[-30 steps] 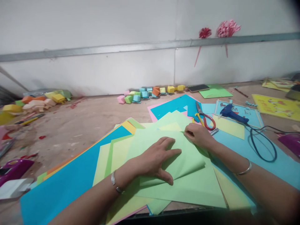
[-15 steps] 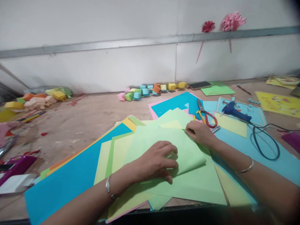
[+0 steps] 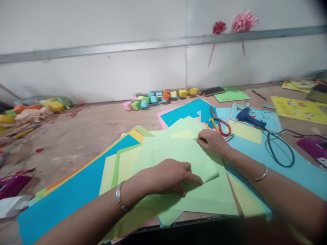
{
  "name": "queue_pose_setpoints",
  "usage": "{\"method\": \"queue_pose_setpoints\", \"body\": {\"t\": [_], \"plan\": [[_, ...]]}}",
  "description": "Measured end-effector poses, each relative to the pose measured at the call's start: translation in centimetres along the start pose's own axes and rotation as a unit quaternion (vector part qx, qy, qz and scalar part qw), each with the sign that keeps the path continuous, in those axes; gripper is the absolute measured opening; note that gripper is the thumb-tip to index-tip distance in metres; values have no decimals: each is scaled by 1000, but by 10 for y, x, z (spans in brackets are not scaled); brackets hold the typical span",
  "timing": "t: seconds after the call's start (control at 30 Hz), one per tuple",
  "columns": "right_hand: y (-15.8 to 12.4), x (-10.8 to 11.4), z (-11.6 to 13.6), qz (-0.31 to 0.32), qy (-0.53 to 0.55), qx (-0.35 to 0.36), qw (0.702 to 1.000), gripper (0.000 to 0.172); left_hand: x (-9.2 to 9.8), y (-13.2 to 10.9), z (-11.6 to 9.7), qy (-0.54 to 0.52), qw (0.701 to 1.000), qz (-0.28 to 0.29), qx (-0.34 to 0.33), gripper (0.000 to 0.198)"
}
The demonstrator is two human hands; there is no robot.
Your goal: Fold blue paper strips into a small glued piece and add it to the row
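Observation:
A light green sheet (image 3: 163, 149) lies folded over on itself, its fold facing the near right. My left hand (image 3: 170, 177) rests on it, fingers apart, with the index finger stretched along the folded edge. At the sheet's upper right corner, my right hand (image 3: 211, 139) has its fingers closed on the paper. Beneath are more green and yellow sheets, and a long blue sheet (image 3: 76, 190) reaches to the lower left. Red-handled scissors (image 3: 224, 127) lie just beyond my right hand.
A blue glue gun (image 3: 251, 117) with a looped cord lies at the right, near a yellow decorated card (image 3: 298, 109). Small coloured paper boxes (image 3: 153, 99) and a dark phone (image 3: 213, 91) sit by the wall. A purple tool (image 3: 12, 186) is at far left.
My left hand has shifted slightly right, its index finger now straighter along the folded edge. My right hand keeps its hold on the corner. The view has turned a little to the right.

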State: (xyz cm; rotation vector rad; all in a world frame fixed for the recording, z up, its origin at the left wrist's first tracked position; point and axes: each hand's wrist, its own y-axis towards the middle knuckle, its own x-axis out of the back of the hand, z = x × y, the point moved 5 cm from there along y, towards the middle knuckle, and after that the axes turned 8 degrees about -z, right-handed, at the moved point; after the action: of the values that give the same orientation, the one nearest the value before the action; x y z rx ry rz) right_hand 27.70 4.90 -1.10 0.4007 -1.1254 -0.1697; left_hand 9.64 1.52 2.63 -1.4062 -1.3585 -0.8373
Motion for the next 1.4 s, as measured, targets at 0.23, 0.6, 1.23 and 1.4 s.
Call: {"method": "queue_pose_setpoints", "body": {"t": [0.23, 0.6, 1.23, 1.4], "plan": [[1, 2, 5, 11, -15, -10, 1000, 20, 7, 33, -22, 100, 983, 149, 47, 94], [-4, 2, 17, -23, -71, -53, 996, 17, 2, 41, -31, 131, 975, 167, 58, 103], [-15, -22, 39, -63, -152, 158, 974, 24, -11, -44, -42, 49, 990, 70, 111, 72], [-14, -20, 37, -54, -130, 139, 980, 23, -41, -80, -35, 71, 966, 137, 210, 61]]}}
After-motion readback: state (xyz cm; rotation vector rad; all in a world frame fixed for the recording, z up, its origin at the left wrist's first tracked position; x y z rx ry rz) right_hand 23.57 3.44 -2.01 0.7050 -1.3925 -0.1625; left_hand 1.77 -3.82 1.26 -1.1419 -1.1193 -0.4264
